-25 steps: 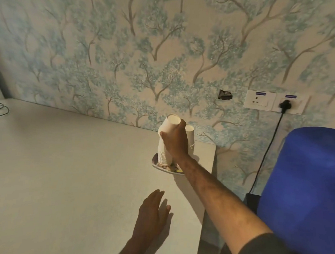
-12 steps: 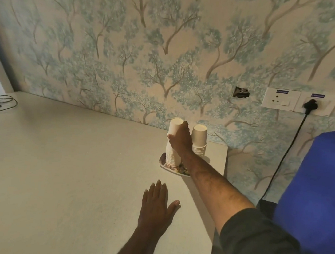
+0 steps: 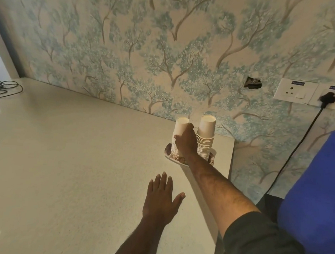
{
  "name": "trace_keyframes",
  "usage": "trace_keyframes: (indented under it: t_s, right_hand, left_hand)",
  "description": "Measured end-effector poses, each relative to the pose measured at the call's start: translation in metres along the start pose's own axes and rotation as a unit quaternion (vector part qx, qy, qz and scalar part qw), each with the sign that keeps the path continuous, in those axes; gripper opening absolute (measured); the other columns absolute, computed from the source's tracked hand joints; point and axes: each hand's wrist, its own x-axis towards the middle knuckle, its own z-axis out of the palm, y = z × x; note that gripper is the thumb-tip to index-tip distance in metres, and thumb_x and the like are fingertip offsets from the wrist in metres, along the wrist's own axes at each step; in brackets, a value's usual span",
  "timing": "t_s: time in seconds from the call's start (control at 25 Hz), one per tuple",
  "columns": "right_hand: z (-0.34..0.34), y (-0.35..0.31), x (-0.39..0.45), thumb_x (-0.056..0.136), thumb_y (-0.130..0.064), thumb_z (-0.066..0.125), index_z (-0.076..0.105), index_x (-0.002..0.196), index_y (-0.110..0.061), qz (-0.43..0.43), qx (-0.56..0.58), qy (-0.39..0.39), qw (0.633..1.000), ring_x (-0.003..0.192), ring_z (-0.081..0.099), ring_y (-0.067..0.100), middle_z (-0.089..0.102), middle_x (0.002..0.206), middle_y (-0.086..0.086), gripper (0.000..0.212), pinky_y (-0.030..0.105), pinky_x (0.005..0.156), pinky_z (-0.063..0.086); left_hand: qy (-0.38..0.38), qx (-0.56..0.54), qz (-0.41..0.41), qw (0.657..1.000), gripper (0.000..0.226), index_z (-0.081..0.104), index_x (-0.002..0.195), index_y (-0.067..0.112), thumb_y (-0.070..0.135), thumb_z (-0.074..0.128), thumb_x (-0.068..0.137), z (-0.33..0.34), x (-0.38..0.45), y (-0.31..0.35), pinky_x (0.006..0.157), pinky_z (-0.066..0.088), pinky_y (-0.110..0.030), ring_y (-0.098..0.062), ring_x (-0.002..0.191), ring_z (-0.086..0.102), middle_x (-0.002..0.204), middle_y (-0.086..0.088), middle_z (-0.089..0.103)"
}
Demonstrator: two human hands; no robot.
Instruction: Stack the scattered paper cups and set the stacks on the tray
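Two stacks of paper cups stand upright, mouths down, on the tray [image 3: 167,153] at centre right of the frame, near the bench's far right corner and close to the wall. The left stack [image 3: 179,135] is the one in hand; the right stack [image 3: 205,138] stands free just beside it, apart from the hand as far as can be judged. The right hand [image 3: 185,142] reaches across from the lower right, its fingers [image 3: 176,137] curled round the middle of the left stack, the thumb side hidden behind the hand. The hold at mid-height appears meant to keep the nested cups in line while the stack settles on the tray; whether its base is fully seated cannot be told, since the hand and wrist cover part of the tray. The left hand [image 3: 160,201] lies flat on the bench [image 3: 71,159] at lower centre, fingers straight and spread, holding nothing, most likely bracing the body during the long reach. No loose cups are visible on the bench, so the task looks near its end, with only the release outstanding. Risk noted: a careless withdrawal could tip the tall stack against its neighbour. A coiled cable [image 3: 3,87] lies at the far left edge, well apart.
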Motion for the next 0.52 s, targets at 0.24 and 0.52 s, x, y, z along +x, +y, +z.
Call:
trace_keyframes:
  t_s: [0.24, 0.52]
  right_hand:
    - [0.0, 0.004, -0.021, 0.091, -0.031, 0.07, 0.014, 0.155, -0.004, -0.011, 0.0, 0.003, 1.0, 0.133, 0.051, 0.033, 0.047, 0.149, 0.014, 0.089, 0.042, 0.103, 0.047]
    - [-0.033, 0.003, -0.079, 0.098, -0.052, 0.05, 0.021, 0.156, -0.006, -0.123, -0.056, 0.045, 0.99, 0.134, 0.051, 0.03, 0.046, 0.151, 0.013, 0.079, 0.041, 0.103, 0.049]
  left_hand:
    - [-0.025, 0.005, 0.004, 1.0, 0.094, 0.004, 0.163, 0.024, 0.081, -0.006, 0.089, -0.015, -0.003, 0.004, 0.124, -0.013, -0.043, -0.024, 0.157, -0.013, 0.17, 0.0, -0.012]
    - [-0.013, -0.005, 0.008, 1.0, 0.084, 0.009, 0.163, 0.019, 0.071, 0.003, 0.096, -0.05, 0.0, 0.008, 0.127, -0.003, -0.045, -0.026, 0.158, -0.001, 0.172, -0.004, 0.0]
